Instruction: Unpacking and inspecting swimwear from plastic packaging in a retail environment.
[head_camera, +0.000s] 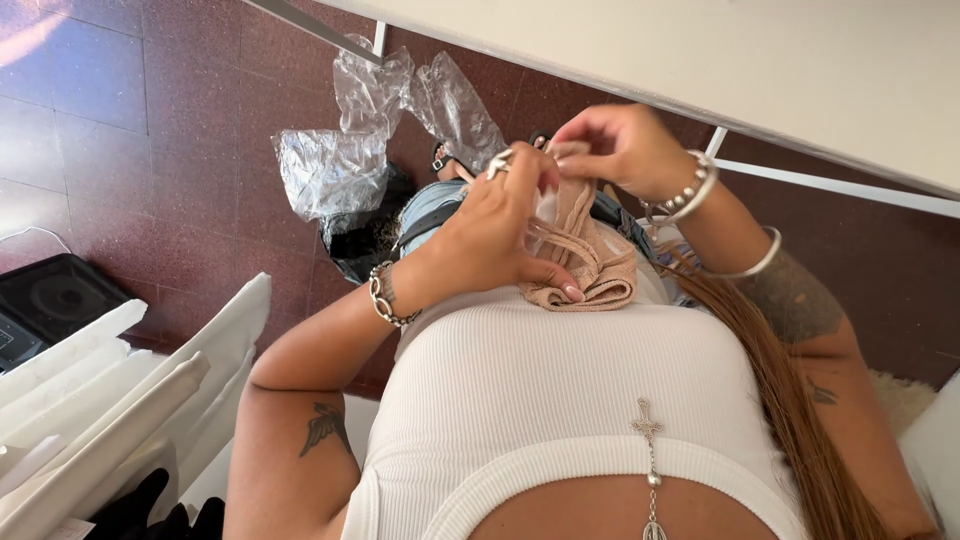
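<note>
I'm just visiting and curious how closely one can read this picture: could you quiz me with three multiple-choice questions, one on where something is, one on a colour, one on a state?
1. Where do the clear plastic bags lie?
A. on the dark red floor
B. on the white table
C. in a drawer

2. What colour is the small garment in the hands?
A. black
B. beige-pink
C. green

3. How is the garment held?
A. dropped on the floor
B. hung from a hook
C. gripped by both hands

Answers:
1 A, the bags rest on the floor tiles beyond the knees.
2 B, its knit fabric is pale beige-pink.
3 C, the left hand clasps the bundle while the right hand pinches its top.
</note>
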